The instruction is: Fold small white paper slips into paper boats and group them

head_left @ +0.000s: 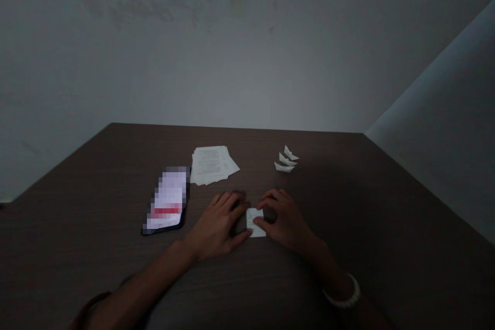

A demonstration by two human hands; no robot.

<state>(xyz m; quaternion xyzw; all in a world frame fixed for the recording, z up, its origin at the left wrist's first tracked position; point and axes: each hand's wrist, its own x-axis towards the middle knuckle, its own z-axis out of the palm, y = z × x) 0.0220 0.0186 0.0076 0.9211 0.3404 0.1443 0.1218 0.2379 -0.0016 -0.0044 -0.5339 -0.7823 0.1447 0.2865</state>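
"Where's that small white rectangle of printed paper (256, 231)?"

"Flat on the dark brown wood-grain table (247, 283), between the two hands. The left hand (220, 220) has thumb and fingertips along its left edge; the right hand (289, 223) touches the far right corner, its thumb lying over the print."

"Pinched?"

"From here I can't tell if either hand pinches or just presses."

"And around them?"

"A black-edged phone (168, 200), screen lit, left; just beside it, a loose stack of white printed sheets (211, 164); three folded white paper boats (286, 160) beyond the right hand."
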